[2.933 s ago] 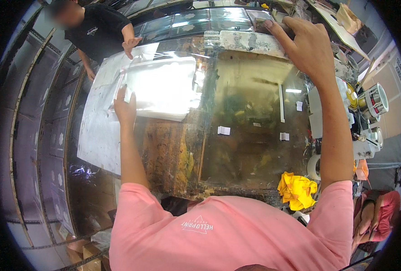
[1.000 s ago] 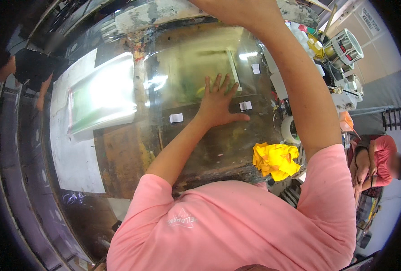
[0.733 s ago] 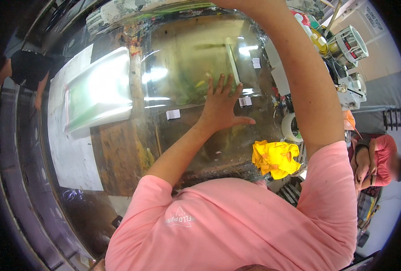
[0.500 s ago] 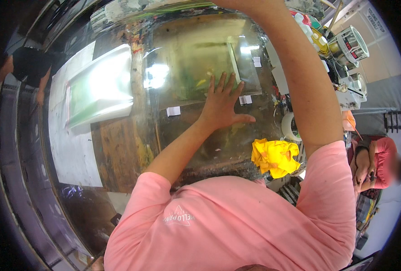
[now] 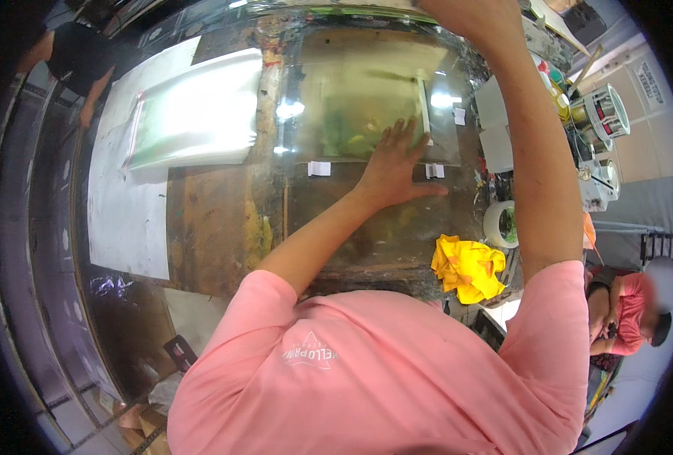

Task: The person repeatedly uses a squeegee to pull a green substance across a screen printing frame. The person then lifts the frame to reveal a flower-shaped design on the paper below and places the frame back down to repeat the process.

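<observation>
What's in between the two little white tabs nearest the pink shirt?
In the head view, the person's left hand lies between the left white tab and the right white tab, its back facing up.

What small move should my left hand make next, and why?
I'd probably ease your left hand lightly along the near edge of what looks like a clear sheet, checking it against the two nearest white tabs: your hand is spread over that sheet, and its edge seems to run close to them. Your right hand is partly out of frame.
</observation>
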